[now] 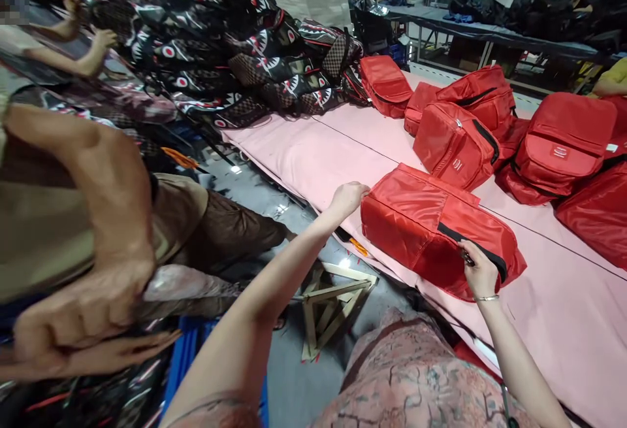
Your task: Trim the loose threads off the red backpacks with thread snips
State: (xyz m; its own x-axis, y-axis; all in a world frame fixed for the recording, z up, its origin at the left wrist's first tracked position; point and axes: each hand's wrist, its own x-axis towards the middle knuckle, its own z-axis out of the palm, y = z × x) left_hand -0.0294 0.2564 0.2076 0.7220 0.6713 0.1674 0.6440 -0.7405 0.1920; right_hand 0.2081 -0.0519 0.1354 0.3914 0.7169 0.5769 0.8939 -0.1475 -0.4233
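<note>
A red backpack [406,219] lies on its side at the near edge of the pink-covered table [313,147]. My left hand [349,199] pinches its left end, fingertips closed on the fabric. Over the black zipper strip [473,248] along the bag's front side is my right hand [481,274], fingers curled round a small dark object that I cannot make out. A bracelet sits on that wrist. Just behind this bag, another red backpack [453,144] with a small white logo stands tilted.
Several more red backpacks [563,147] crowd the table's right and far side. Black shark-print bags [206,42] are piled high at the back left. Close on my left is a co-worker's arm [93,238]. A wooden stool frame [333,304] stands on the floor below the table edge.
</note>
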